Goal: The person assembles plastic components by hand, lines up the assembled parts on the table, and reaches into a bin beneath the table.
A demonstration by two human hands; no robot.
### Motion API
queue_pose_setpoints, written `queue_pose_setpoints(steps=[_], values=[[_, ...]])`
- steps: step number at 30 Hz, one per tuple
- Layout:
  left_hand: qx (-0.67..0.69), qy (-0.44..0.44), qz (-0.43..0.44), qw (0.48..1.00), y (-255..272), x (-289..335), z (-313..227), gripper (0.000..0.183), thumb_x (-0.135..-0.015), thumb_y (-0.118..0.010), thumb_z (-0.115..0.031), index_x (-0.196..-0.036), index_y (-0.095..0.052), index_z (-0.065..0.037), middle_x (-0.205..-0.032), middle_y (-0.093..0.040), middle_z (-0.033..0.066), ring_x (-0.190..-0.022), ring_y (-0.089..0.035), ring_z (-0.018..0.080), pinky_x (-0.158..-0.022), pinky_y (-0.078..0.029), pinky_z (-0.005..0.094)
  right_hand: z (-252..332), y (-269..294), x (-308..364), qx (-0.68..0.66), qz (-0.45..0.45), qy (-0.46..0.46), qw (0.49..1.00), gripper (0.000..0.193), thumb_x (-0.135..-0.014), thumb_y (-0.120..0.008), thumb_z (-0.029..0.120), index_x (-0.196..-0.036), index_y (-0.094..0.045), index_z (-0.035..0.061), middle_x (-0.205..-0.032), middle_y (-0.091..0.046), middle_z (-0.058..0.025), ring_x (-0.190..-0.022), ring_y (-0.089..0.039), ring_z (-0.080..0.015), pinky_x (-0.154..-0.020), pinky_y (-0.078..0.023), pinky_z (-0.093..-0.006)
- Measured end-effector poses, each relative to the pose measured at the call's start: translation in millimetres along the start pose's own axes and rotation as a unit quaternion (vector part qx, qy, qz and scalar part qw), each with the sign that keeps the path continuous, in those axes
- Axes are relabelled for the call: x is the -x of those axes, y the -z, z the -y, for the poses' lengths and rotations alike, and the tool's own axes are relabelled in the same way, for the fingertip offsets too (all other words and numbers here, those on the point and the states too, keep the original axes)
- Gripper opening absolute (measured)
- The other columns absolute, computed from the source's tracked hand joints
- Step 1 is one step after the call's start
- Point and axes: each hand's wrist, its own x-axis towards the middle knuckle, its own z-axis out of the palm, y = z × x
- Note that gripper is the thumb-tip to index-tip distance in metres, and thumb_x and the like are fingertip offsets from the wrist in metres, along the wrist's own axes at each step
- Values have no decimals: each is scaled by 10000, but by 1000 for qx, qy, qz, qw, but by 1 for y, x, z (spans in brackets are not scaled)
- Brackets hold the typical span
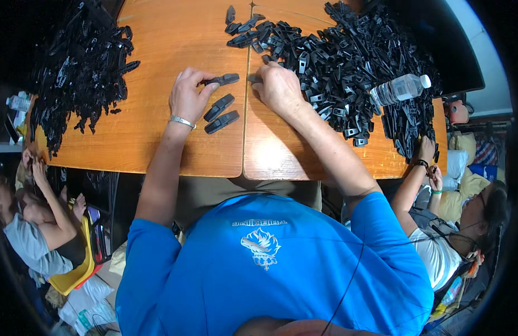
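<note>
My left hand (187, 96), with a metal bracelet at the wrist, pinches a black plastic clip (230, 78) between thumb and fingers, just above the wooden table. Two similar black clips, a middle one (219, 107) and a nearer one (222, 122), lie side by side below that hand. My right hand (281, 88) is closed at the left edge of a big pile of black plastic parts (331, 67). A small dark bit shows at its fingertips, but what it is cannot be made out.
Another heap of black parts (82, 67) covers the table's (158, 134) left side. A clear plastic bottle (401, 89) lies on the right pile. One person (40, 229) sits at left; another (438, 241) at right has hands by the pile. A seam splits the tabletop.
</note>
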Motion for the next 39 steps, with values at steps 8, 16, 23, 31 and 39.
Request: queue_pose_setpoints(steps=[8, 16, 23, 31, 39], values=[[9, 30, -14, 999, -6, 1, -5, 212, -880, -859, -206, -1054, -794, -104, -990, -714, 66, -975, -686, 310, -822, -561, 428, 15, -8, -11, -132, -21, 41, 990, 267, -865, -877, 170, -1086, -785, 52, -1051, -727, -155, -917, -747, -374, -807, -603, -466], [-10, -27, 21, 999, -2, -11, -23, 300, -929, -779, -68, -1222, -735, -110, -1018, -687, 93, -976, -674, 301, -837, -558, 434, -2, -3, -2, -125, -14, 23, 992, 299, -872, -885, 180, -1110, -778, 35, -1035, -720, -140, -899, -749, -334, -798, -606, -429], [-143, -193, 25, 970, 9, -34, -12, 331, -852, -836, -62, -1169, -758, -121, -1087, -659, 84, -1088, -626, 330, -936, -546, 447, -6, -9, 7, -136, -27, 35, 990, 304, -878, -886, 188, -1128, -791, 44, -1006, -710, -132, -888, -748, -326, -790, -604, -429], [-22, -58, 65, 996, 9, -16, -1, 259, -828, -887, -113, -1059, -790, -49, -1035, -687, 82, -1041, -640, 293, -903, -538, 407, 10, -11, -1, -170, -36, 32, 984, 281, -847, -900, 198, -1098, -821, 100, -1021, -726, -119, -904, -748, -345, -804, -601, -460], [25, -60, 37, 997, 0, -15, 9, 213, -823, -892, -82, -1008, -803, -25, -948, -681, 71, -936, -665, 260, -828, -553, 375, 1, -21, -23, -143, -19, 97, 985, 309, -799, -921, 151, -1084, -817, 91, -1012, -737, -92, -895, -742, -326, -785, -595, -423]])
